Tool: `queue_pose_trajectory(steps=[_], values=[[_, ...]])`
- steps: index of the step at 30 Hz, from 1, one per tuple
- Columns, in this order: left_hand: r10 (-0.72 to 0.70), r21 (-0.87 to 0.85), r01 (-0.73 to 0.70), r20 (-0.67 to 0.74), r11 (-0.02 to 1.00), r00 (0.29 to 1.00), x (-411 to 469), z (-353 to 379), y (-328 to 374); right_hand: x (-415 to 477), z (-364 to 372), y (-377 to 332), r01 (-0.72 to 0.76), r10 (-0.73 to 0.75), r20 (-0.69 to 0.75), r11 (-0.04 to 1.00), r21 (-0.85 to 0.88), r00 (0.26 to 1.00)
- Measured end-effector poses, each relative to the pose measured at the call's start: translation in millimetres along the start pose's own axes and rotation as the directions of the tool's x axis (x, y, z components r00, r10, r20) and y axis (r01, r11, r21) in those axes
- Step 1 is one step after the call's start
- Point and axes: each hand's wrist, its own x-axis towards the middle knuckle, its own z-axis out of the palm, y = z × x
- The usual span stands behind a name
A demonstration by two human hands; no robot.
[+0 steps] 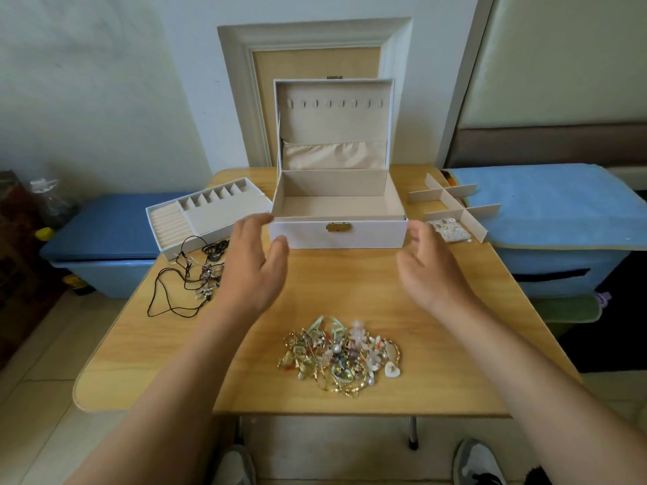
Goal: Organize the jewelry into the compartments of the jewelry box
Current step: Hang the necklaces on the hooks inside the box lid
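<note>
Gold-toned jewelry sits tangled on the tabletop before the open jewelry box; light and snag-prone, we judge, best pinched piece by piece. Our left hand and right hand hover spread, empty.

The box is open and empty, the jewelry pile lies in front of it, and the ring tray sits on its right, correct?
No: the head view shows the ring tray left of the box. The rest is right.
</note>
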Motion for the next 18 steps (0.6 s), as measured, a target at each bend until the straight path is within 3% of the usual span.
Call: queue_pose_trajectory(steps=[4,9,18], values=[[-0.129,-0.074,0.135,0.078,0.988,0.989,22,-3,-8,33,-4,9,-0.157,0.15,0.076,0.982,0.107,0.986],[-0.165,-0.12,0.194,0.218,0.974,0.962,36,7,-11,52,-1,22,-0.152,0.133,0.133,0.978,0.144,0.982],[-0.154,-0.093,0.165,0.109,0.982,0.982,32,3,-1,45,-6,2,-0.123,0.116,0.06,0.983,0.139,0.991]])
